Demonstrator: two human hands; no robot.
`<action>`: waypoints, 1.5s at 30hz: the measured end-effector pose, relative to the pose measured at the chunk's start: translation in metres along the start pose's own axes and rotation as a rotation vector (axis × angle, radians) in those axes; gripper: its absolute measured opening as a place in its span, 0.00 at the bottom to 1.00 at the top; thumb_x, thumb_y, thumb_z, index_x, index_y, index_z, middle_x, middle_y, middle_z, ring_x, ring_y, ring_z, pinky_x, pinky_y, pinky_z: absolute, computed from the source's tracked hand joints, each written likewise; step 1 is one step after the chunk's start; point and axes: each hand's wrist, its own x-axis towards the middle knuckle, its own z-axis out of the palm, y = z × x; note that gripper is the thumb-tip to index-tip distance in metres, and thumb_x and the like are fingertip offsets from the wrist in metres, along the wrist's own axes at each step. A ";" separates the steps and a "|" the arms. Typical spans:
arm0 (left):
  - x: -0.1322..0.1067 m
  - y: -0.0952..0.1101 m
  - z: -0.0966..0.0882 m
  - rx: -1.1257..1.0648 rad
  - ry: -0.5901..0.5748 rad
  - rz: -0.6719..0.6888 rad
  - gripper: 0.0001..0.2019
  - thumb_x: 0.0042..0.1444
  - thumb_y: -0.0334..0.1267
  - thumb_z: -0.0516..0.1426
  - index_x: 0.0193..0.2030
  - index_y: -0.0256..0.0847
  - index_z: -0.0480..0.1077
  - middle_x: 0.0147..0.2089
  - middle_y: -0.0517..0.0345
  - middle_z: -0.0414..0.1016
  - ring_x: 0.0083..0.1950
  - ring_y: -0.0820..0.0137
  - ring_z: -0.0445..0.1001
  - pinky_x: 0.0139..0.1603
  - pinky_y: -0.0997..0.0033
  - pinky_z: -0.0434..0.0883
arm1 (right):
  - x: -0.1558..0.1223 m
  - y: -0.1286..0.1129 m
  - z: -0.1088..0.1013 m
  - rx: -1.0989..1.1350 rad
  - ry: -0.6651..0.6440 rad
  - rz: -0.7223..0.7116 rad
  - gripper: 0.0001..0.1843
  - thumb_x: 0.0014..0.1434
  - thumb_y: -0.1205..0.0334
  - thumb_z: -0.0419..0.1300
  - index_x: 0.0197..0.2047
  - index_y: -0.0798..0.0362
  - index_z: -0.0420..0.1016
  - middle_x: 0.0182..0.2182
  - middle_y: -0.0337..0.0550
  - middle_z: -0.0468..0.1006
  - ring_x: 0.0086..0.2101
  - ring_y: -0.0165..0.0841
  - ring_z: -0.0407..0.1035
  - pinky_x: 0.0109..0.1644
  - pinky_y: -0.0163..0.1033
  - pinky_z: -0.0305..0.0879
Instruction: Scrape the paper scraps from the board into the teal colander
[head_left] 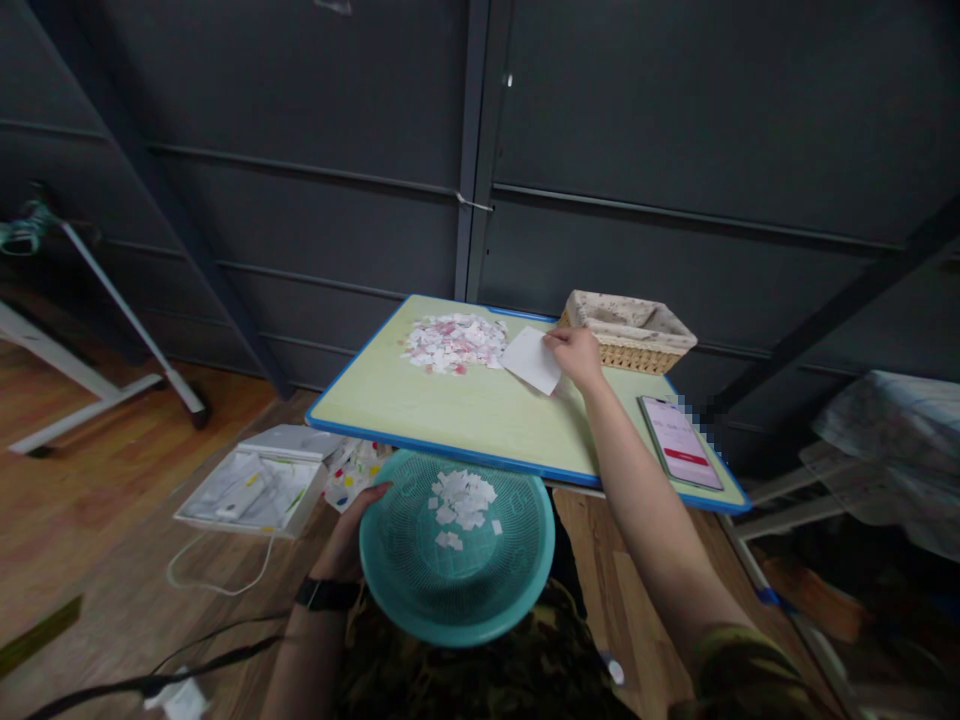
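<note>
My left hand [355,518] grips the left rim of a round teal plastic colander [517,570], which sits above my lap, below the table's near edge. Small white paper pieces [463,498] lie in the colander, mostly toward its far side. Over the table, my right hand [577,354] pinches the right corner of a white sheet of paper [532,362]. The sheet's left edge reaches a heap of white and pinkish paper scraps [454,342]. Whether the sheet rests on the tabletop or is tilted slightly above it, I cannot tell.
The yellow-green table [375,405] has a blue edge. A cloth-lined wicker basket [637,350] stands at its back right, and a phone [681,445] lies near the right edge. On the floor at left is an open white box [255,490] with a cable. Dark metal panels [315,120] rise behind.
</note>
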 end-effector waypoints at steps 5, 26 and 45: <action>-0.002 0.002 0.004 0.003 -0.021 -0.012 0.09 0.37 0.36 0.68 0.26 0.42 0.74 0.21 0.59 0.79 0.38 0.52 0.82 0.34 0.64 0.77 | 0.001 0.002 0.002 0.078 -0.015 -0.014 0.20 0.53 0.59 0.54 0.39 0.59 0.84 0.34 0.48 0.83 0.37 0.40 0.75 0.43 0.41 0.67; -0.003 0.003 0.006 -0.010 0.021 -0.041 0.15 0.35 0.37 0.70 0.32 0.41 0.74 0.33 0.52 0.84 0.49 0.47 0.80 0.48 0.58 0.77 | -0.002 -0.003 0.016 0.216 -0.085 -0.063 0.19 0.57 0.57 0.58 0.45 0.59 0.82 0.42 0.51 0.83 0.42 0.40 0.77 0.46 0.40 0.68; 0.006 -0.005 -0.007 -0.017 -0.030 -0.058 0.17 0.45 0.38 0.65 0.43 0.37 0.75 0.39 0.51 0.84 0.52 0.51 0.79 0.57 0.55 0.70 | -0.005 -0.014 0.011 0.166 -0.127 -0.055 0.16 0.53 0.60 0.59 0.39 0.58 0.84 0.37 0.50 0.84 0.39 0.41 0.76 0.43 0.41 0.67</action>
